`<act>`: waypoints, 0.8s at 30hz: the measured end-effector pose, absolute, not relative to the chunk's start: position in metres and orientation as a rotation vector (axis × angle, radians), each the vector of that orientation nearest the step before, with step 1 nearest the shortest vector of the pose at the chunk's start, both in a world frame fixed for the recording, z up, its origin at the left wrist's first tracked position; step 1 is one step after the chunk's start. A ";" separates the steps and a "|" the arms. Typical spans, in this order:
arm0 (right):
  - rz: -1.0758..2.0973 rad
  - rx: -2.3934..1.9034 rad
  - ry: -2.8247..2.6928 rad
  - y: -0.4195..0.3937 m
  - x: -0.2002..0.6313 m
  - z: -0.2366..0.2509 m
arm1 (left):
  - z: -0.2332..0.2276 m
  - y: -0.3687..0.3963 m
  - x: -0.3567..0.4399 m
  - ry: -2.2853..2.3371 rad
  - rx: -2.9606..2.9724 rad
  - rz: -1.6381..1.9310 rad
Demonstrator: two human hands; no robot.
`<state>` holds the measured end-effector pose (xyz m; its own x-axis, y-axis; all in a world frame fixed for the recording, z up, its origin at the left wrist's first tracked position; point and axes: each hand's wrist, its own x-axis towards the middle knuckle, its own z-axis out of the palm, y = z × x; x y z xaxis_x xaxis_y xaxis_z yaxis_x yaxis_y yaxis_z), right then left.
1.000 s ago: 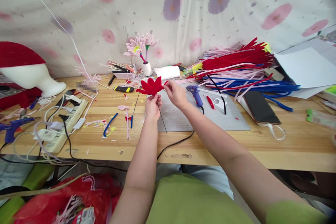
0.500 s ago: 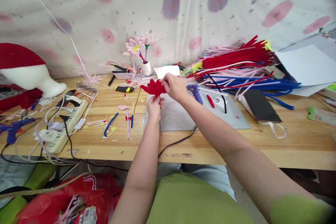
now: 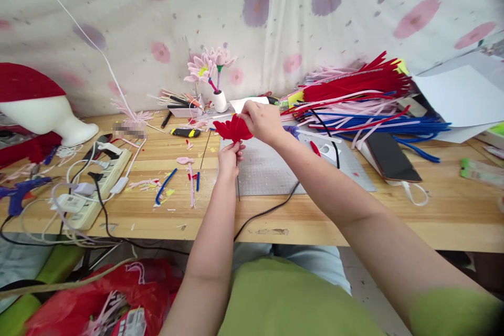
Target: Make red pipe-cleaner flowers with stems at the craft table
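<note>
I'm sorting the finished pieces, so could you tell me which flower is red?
The red flower held in both hands; the flowers in the white vase are pink.

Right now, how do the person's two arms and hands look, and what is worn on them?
Both forearms are bare up to the picture's lower edge, with no visible sleeves. The left hand and the right hand have no gloves; no rings, watch or bracelet can be seen. A lime-green garment shows below, with some more green at the right arm's lower end.

A wooden table (image 3: 394, 220) is carrying the clutter — a grey cutting mat (image 3: 271, 170) lying mid-table, a white power strip (image 3: 98, 181) sitting at the left, a black phone (image 3: 388, 157) resting right — and red, pink and blue pipe cleaners (image 3: 366, 105) piling up behind.
</note>
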<state>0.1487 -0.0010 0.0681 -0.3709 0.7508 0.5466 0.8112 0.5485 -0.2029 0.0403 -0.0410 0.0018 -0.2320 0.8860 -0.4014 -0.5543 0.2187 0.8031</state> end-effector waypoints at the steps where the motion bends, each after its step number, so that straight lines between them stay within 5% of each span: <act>1: -0.139 -1.258 -2.204 -0.002 0.150 0.065 | 0.002 -0.041 0.038 1.114 0.321 1.360; 10: -0.186 -1.295 -2.249 0.005 0.170 0.029 | -0.001 -0.054 0.020 0.530 0.018 1.214; 24: -0.193 -1.277 -2.167 0.001 0.183 0.006 | 0.013 -0.061 0.034 0.472 -0.008 1.278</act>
